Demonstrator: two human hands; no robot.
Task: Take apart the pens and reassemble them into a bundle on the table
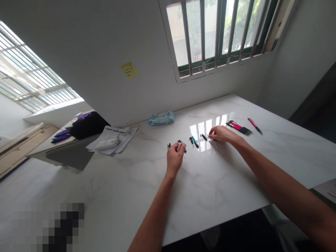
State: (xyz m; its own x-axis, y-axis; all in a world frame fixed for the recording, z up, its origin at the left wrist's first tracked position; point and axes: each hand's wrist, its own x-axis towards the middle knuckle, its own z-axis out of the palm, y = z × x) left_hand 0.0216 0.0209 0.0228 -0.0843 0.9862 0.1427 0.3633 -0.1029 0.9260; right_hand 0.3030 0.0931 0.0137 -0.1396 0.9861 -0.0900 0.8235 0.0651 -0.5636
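Pen parts (195, 141), cylindrical, marbled tabletop (207, 185), left hand (175, 157), right hand (222, 134), both half-curled, grasp unclear

Pink pens (238, 127), a bundle: black grips and ends; whole, flat, side by side, running ten to four o'clock; exact count unclear.
Single pink pen (254, 125): dark ends; whole, flat, at three o'clock from the bundle, apart.
Teal barrel (195, 141): separate, lying eleven to five o'clock; bundle between two and three o'clock from it.
Slim black part (191, 140): just beside the barrel, at nine o'clock.
Black piece (204, 137): flat, at two o'clock from the barrel.
Small dark parts (169, 145): at nine o'clock from the barrel, partly hidden.
Pale piece (179, 146): hand-held, mostly covered.
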